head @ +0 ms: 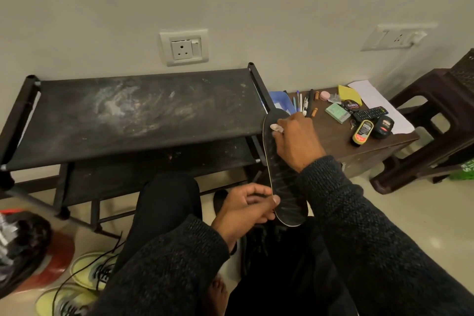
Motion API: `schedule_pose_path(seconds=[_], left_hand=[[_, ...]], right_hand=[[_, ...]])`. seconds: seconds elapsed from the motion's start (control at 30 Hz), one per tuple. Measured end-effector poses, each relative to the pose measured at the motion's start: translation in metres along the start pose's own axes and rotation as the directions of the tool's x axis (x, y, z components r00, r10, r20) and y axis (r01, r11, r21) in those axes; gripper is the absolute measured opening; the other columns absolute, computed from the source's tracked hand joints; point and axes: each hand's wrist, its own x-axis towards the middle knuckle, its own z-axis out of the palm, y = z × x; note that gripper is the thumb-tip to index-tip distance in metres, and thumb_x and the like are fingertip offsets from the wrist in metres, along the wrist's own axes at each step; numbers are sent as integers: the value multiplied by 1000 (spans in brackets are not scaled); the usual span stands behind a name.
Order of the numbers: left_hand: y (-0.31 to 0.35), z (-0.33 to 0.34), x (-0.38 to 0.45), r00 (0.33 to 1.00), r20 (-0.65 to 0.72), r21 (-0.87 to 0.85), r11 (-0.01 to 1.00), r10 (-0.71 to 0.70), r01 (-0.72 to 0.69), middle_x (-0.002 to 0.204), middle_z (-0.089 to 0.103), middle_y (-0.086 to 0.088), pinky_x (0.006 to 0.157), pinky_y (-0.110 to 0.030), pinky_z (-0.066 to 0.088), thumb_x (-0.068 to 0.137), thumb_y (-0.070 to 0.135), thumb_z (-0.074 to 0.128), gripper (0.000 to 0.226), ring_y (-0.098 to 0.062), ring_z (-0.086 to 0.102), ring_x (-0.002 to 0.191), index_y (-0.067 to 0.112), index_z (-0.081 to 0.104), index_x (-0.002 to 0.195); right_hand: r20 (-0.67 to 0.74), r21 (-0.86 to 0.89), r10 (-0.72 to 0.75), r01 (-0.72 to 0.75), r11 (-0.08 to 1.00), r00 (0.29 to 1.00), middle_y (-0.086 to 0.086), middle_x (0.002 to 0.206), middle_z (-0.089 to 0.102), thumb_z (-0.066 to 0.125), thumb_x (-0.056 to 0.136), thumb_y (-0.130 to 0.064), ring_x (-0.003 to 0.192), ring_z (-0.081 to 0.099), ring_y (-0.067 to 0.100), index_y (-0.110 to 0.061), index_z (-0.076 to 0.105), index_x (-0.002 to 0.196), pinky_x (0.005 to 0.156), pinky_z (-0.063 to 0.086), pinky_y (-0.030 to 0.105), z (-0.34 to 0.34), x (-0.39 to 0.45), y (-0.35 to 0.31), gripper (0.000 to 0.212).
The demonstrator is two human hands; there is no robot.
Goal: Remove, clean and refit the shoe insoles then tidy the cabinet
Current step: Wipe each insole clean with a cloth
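Left hand (247,206) pinches the heel end of the black insole (280,174), held up in front of the shoe rack (143,113); right hand (295,140) presses a small cloth (277,128) near its toe.

Dim, even indoor light, soft shadows, wide-angle bending at the edges, slight blur lower left.
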Motion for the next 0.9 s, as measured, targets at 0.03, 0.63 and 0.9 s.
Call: schedule_pose_path(seconds=[0.03,0.63,0.9], left_hand=[[-1,2,2,999,-25,-8,1000,20,-20,95,78,-5,85,-33,60,89,27,77,23,-15,73,81,16,71,108],[-18,8,20,981,-164,6,995,98,-99,91,77,-4,73,-22,58,88,20,77,14,-13,72,79,16,74,100],[-24,4,27,974,-189,63,991,126,-116,91,76,4,84,-31,60,86,25,78,11,-12,71,92,26,74,97]], right_hand=[[25,-29,-25,26,999,999,16,99,59,48,102,-20,102,54,35,-5,67,95,91,45,47,1,-3,-2,25],[-113,72,-77,86,994,991,7,90,65,62,94,-4,86,58,26,-10,70,95,76,55,46,8,4,7,10],[-45,93,-255,258,962,966,8,91,68,66,93,-8,86,58,27,-11,74,93,75,51,45,10,-15,-7,8]])
